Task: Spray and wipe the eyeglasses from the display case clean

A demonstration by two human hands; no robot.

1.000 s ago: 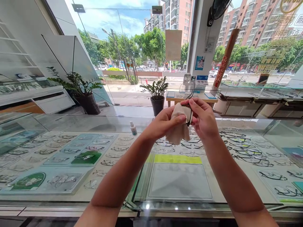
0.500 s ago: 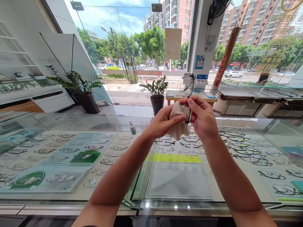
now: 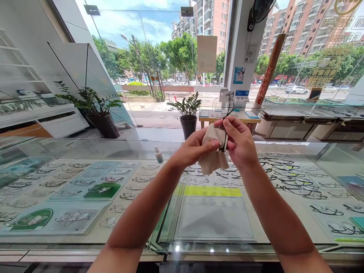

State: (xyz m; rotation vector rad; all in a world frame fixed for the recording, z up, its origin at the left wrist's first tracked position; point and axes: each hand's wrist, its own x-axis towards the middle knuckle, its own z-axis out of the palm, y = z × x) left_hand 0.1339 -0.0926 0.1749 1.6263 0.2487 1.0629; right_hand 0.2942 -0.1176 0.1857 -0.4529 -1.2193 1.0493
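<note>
My left hand (image 3: 196, 148) is closed on a beige cloth (image 3: 212, 162), its thumb pressing the cloth over the lower lens of a pair of eyeglasses (image 3: 229, 110). That lens is mostly hidden by the cloth. My right hand (image 3: 241, 142) pinches the dark frame near the bridge between thumb and fingers. The glasses stand on end, with the other round, clear lens sticking up bare above my fingertips. Both hands are raised over the glass display counter, and the lower edge of the cloth hangs loose beneath them.
The glass counter (image 3: 167, 248) spans the front, with rows of eyeglasses inside. A small spray bottle (image 3: 159, 155) stands on it, left of my hands. Behind are a potted plant (image 3: 189, 125), another potted plant (image 3: 106, 123) further left, and a wooden table (image 3: 202, 119) by the window.
The cloth has shifted slightly down and left and hangs a little lower. Both hands have moved slightly left, the glasses turning a little with them. Each hand keeps its hold.
</note>
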